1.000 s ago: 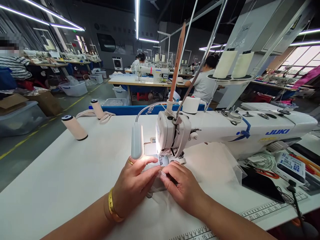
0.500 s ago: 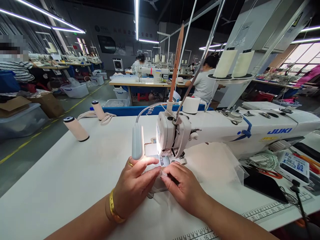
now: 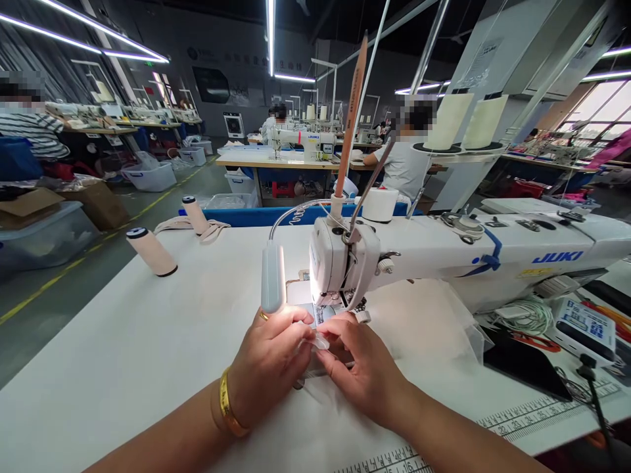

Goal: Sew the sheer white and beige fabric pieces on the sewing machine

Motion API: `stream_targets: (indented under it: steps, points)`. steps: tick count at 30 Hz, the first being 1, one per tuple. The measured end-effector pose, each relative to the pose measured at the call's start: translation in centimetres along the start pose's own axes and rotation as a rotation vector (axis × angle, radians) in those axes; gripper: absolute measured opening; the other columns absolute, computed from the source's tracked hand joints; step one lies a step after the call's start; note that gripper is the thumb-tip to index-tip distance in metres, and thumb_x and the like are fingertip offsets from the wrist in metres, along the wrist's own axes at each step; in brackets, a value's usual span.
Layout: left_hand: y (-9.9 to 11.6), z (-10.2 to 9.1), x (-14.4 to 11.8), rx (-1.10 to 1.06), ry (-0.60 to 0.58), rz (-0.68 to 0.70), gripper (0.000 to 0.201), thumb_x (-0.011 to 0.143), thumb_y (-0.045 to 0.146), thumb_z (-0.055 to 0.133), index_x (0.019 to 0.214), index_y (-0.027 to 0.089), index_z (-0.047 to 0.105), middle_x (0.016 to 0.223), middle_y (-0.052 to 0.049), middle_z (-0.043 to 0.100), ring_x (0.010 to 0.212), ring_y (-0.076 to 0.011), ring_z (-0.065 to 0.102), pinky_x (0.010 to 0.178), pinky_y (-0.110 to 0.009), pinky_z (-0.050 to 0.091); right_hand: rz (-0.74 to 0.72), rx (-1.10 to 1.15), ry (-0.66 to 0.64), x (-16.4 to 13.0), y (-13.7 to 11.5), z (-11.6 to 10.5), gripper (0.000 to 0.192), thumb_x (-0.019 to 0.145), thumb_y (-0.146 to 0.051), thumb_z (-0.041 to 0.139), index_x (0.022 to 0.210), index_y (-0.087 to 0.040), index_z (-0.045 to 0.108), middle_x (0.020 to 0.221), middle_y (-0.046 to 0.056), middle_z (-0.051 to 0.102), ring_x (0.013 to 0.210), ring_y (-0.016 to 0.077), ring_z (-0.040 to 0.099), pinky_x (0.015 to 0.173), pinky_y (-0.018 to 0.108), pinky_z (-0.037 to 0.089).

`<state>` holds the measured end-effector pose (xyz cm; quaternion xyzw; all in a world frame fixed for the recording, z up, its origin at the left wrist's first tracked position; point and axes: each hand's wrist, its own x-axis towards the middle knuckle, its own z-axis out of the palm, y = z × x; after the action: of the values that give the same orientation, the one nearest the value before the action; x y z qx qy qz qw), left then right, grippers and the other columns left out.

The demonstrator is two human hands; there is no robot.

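Hands meet just in front of the sewing machine (image 3: 444, 253), and the change over the last second is small: both have crept a little nearer to the needle end of the machine, and the pale translucent strip (image 3: 320, 343) pinched between them now sits higher and closer to the presser foot than it did a moment ago. The left hand (image 3: 271, 364) has its thumb and forefinger closed on the near-left end of that strip, the other fingers curled under; a gold bangle (image 3: 227, 414) rides on the wrist on the side away from the machine. The right hand (image 3: 362, 371) presses its fingertips together on the strip's right end, knuckles arched, almost touching the left hand's fingertips. Judging by this slow advance, the piece is being lined up at the foot rather than stitched yet; whether it already lies under the foot I cannot tell, since the fingers hide it. A lamp (image 3: 273, 277) on a flexible neck hangs just left of the machine's head, lighting the fingers. White fabric (image 3: 424, 315) lies beneath the machine's arm, and a thread cone (image 3: 150, 251) lies on the table (image 3: 123, 355) well to the machine's left.
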<state>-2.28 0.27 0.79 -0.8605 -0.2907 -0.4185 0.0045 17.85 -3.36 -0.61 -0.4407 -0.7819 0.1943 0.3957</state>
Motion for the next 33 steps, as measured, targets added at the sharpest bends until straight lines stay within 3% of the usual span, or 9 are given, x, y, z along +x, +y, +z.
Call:
stream_targets:
  steps: [9, 14, 19, 22, 24, 26, 28, 30, 33]
  points:
    - [0.3, 0.2, 0.1, -0.023, 0.0, -0.028, 0.015, 0.095, 0.011, 0.053, 0.092, 0.022, 0.062, 0.099, -0.002, 0.071, 0.087, -0.018, 0.064, 0.082, -0.034, 0.047, -0.046, 0.038, 0.076, 0.4, 0.1, -0.3, 0.009, 0.095, -0.016, 0.054, 0.097, -0.024, 0.057, 0.096, 0.003, 0.064, 0.084, 0.0187, 0.061, 0.075, 0.032, 0.049]
    - [1.0, -0.5, 0.5, -0.056, -0.033, -0.052, 0.013, 0.095, 0.012, 0.055, 0.089, 0.022, 0.062, 0.099, -0.003, 0.07, 0.089, -0.0189, 0.063, 0.082, -0.034, 0.048, 0.036, 0.1, 0.04, 0.1, -0.4, -1.1, 0.007, 0.098, -0.02, 0.055, 0.099, -0.025, 0.061, 0.099, 0.002, 0.067, 0.084, 0.018, 0.062, 0.073, 0.03, 0.05]
    - [5.3, -3.6, 1.2, -0.308, -0.174, -0.261, 0.011, 0.096, 0.02, 0.058, 0.088, 0.025, 0.063, 0.098, -0.001, 0.071, 0.093, -0.0185, 0.065, 0.081, -0.032, 0.057, 0.13, 0.285, -0.128, -1.9, -4.3, -5.1, 0.01, 0.103, -0.032, 0.057, 0.098, -0.027, 0.063, 0.103, 0.001, 0.07, 0.098, 0.0188, 0.066, 0.089, 0.033, 0.052]
    - [8.2, -5.2, 1.2, -0.552, -0.391, -0.408, 0.009, 0.097, 0.026, 0.061, 0.089, 0.027, 0.063, 0.088, 0.003, 0.072, 0.083, -0.0152, 0.068, 0.069, -0.024, 0.059, 0.414, 0.505, -0.356, -2.9, -6.8, -8.0, 0.017, 0.098, -0.039, 0.067, 0.089, -0.026, 0.064, 0.083, -0.002, 0.069, 0.08, 0.0169, 0.067, 0.07, 0.026, 0.053]
    - [8.7, -5.1, 1.0, -0.631, -0.523, -0.453, 0.008, 0.098, 0.028, 0.061, 0.09, 0.026, 0.063, 0.084, 0.004, 0.072, 0.076, -0.0139, 0.068, 0.062, -0.022, 0.057, 0.542, 0.622, -0.485, -2.5, -7.0, -8.9, 0.013, 0.096, -0.035, 0.067, 0.089, -0.024, 0.063, 0.084, -0.001, 0.068, 0.07, 0.0157, 0.065, 0.058, 0.024, 0.05]
    - [7.8, -3.7, 0.7, -0.586, -0.541, -0.457, 0.011, 0.097, 0.027, 0.058, 0.087, 0.025, 0.063, 0.083, 0.004, 0.071, 0.073, -0.014, 0.066, 0.058, -0.023, 0.054, 0.528, 0.549, -0.522, -1.2, -6.0, -8.5, 0.011, 0.097, -0.028, 0.063, 0.088, -0.023, 0.064, 0.081, -0.001, 0.066, 0.065, 0.0134, 0.061, 0.054, 0.022, 0.047]
    - [5.9, -1.6, 0.3, -0.431, -0.461, -0.429, 0.018, 0.094, 0.023, 0.056, 0.077, 0.023, 0.061, 0.078, 0.002, 0.067, 0.071, -0.0154, 0.062, 0.059, -0.025, 0.051, 0.442, 0.326, -0.461, 0.5, -4.0, -7.1, 0.011, 0.095, -0.022, 0.059, 0.084, -0.022, 0.062, 0.068, -0.004, 0.059, 0.054, 0.011, 0.052, 0.046, 0.02, 0.036]
    - [3.9, 0.3, -0.2, -0.199, -0.382, -0.378, 0.025, 0.087, 0.017, 0.057, 0.064, 0.022, 0.052, 0.068, 0.002, 0.06, 0.065, -0.0169, 0.054, 0.06, -0.029, 0.046, 0.344, 0.094, -0.418, 2.0, -2.0, -5.4, 0.017, 0.089, -0.014, 0.06, 0.074, -0.021, 0.059, 0.071, -0.003, 0.062, 0.06, 0.0122, 0.054, 0.049, 0.02, 0.036]
    - [1.9, 1.7, -0.7, 0.056, -0.322, -0.292, 0.018, 0.083, 0.016, 0.063, 0.069, 0.022, 0.053, 0.077, -0.001, 0.061, 0.072, -0.0204, 0.052, 0.064, -0.032, 0.043, 0.322, -0.186, -0.392, 3.5, -0.2, -3.1, 0.023, 0.087, -0.015, 0.061, 0.068, -0.022, 0.052, 0.069, -0.003, 0.064, 0.061, 0.014, 0.054, 0.049, 0.022, 0.033]
